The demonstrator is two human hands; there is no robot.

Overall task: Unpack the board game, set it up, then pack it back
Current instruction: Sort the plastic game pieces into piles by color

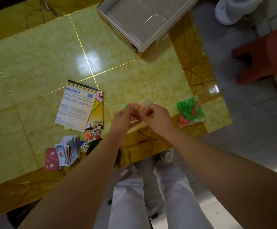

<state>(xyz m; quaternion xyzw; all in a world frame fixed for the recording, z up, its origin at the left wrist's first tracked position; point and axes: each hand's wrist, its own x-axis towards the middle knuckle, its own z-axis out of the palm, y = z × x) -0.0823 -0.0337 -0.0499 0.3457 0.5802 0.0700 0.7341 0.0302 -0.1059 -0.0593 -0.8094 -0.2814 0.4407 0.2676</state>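
- Over the near edge of the counter (134, 76), both hands work close together: the left hand (124, 116) and the right hand (156, 116) each pinch a small bag (135, 106) of clear plastic, held just above the surface.
- Orange and green bits show inside the small bag; their shape is too blurred to name.
- Fingers curl on opposite sides of the bag's mouth, thumbs on top. Whether it is already open I cannot tell.
- A larger bag of pieces (190, 111), green and red, lies sealed-looking on the counter just to the right.
- Left of the hands: the instruction sheet (75, 108) rests on the folded board (97, 113); below them lie the character tokens (93, 136) and a fanned card stack (68, 151).
- The box (134, 17) sits open at the far side, nothing visible inside but a film of plastic.
- Step, as I read it: unpacking is nearly through and the loose pieces are being freed from their bags; the board is not yet unfolded.
- Next move likely calls for pulling the two sides apart gently and tipping low over the counter, since small pieces could scatter off the near edge.
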